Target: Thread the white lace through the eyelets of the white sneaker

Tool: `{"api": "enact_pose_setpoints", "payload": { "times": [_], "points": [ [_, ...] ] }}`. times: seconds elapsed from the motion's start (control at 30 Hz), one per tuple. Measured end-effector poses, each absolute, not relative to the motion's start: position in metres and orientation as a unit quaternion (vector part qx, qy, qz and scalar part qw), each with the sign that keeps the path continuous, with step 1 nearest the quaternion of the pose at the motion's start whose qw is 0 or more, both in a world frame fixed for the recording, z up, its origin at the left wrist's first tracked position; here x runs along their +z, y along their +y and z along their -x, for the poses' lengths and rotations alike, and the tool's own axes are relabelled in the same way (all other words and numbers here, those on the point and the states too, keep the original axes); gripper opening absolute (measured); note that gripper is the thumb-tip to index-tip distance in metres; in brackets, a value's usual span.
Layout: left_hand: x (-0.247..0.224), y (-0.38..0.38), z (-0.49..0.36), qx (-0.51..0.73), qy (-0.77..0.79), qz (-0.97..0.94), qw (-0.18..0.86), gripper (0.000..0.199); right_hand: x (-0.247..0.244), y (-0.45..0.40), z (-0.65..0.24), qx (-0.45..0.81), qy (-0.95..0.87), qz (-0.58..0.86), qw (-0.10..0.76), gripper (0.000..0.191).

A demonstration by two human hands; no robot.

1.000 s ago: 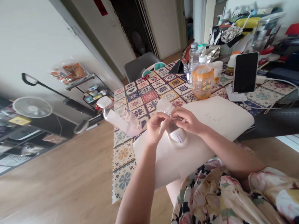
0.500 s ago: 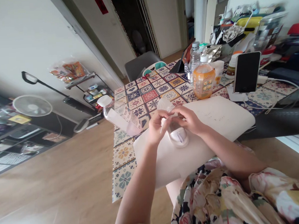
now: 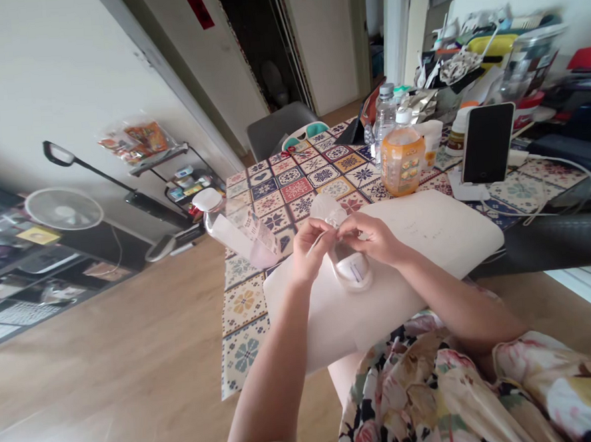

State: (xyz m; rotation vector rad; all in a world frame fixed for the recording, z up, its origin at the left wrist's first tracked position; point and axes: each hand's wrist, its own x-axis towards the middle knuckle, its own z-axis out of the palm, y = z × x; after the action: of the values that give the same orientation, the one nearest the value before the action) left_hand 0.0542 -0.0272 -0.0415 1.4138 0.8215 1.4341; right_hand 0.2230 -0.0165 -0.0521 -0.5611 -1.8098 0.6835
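A small white shoe (image 3: 353, 272) rests on a large white sheet (image 3: 426, 223), its opening toward me and its rounded toe pointing away. Over the laces (image 3: 336, 216), the fingertips of both hands meet. My left hand (image 3: 311, 248) is closed in a pinch, and a thin white shoelace end (image 3: 319, 241) shows beside its fingers. My right hand (image 3: 371, 236) is also closed, thumb and forefinger pinched at the lace close to the left fingertips. How the lace is looped between them is too small to make out.
To the left leans a clear plastic jar (image 3: 246, 240) with a white lid. An orange drink bottle (image 3: 402, 158) and a phone (image 3: 488, 142) on a stand are beyond the sheet. The patterned tablecloth (image 3: 243, 304) ends at the left over the wooden floor.
Both hands have shifted slightly at the fingertips, now meeting in a tighter pinch and uncovering more of the laces. The shoe and sheet stay in place.
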Motion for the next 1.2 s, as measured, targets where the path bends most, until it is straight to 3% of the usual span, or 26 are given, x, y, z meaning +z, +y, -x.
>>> {"api": "enact_pose_setpoints", "payload": {
  "times": [0.1,0.37,0.5,0.8,0.9,1.03,1.2],
  "points": [
    [-0.042,-0.028,-0.055,0.562,0.35,-0.572,0.484,0.031,-0.051,-0.016,-0.223,0.312,-0.735,0.262,0.542,0.003],
    [-0.036,-0.015,-0.045,0.656,0.297,-0.478,0.503,0.033,-0.05,-0.005,-0.23,0.442,-0.576,0.224,0.65,0.038],
    [-0.029,-0.011,-0.027,0.685,0.271,-0.417,0.532,0.033,-0.049,0.004,-0.242,0.508,-0.472,0.227,0.683,0.039],
    [-0.024,-0.014,-0.011,0.561,0.376,-0.515,0.527,0.039,-0.049,0.001,-0.243,0.371,-0.374,0.282,0.802,0.044],
    [-0.028,-0.013,-0.009,0.517,0.388,-0.568,0.509,0.044,-0.05,-0.003,-0.239,0.329,-0.474,0.306,0.757,0.055],
    [-0.033,-0.012,-0.004,0.425,0.434,-0.639,0.472,0.05,-0.054,-0.009,-0.239,0.234,-0.669,0.35,0.612,0.055],
    [-0.039,-0.01,-0.002,0.361,0.515,-0.694,0.351,0.026,-0.056,-0.009,-0.237,0.089,-0.775,0.366,0.508,0.037]
  ]
}}
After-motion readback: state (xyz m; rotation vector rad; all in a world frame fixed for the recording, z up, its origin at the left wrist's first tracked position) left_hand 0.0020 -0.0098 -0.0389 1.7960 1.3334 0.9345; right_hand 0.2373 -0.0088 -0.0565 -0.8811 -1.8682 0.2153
